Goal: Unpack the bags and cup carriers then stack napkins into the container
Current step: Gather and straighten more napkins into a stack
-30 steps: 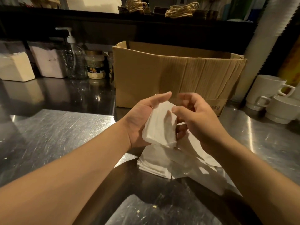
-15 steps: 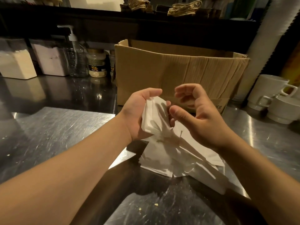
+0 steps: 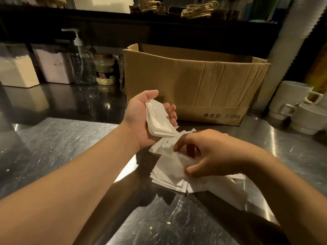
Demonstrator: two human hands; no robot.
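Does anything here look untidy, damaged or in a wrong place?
Yes. The napkin pile on the steel counter is fanned out and askew, not squared. The cardboard box has a creased front and bent rim. Small crumbs lie on the counter nearby.

The napkins (image 3: 160,119) are white. The box (image 3: 194,82) is brown with black letters. The table (image 3: 53,138) is shiny grey. The cups (image 3: 292,96) are white.
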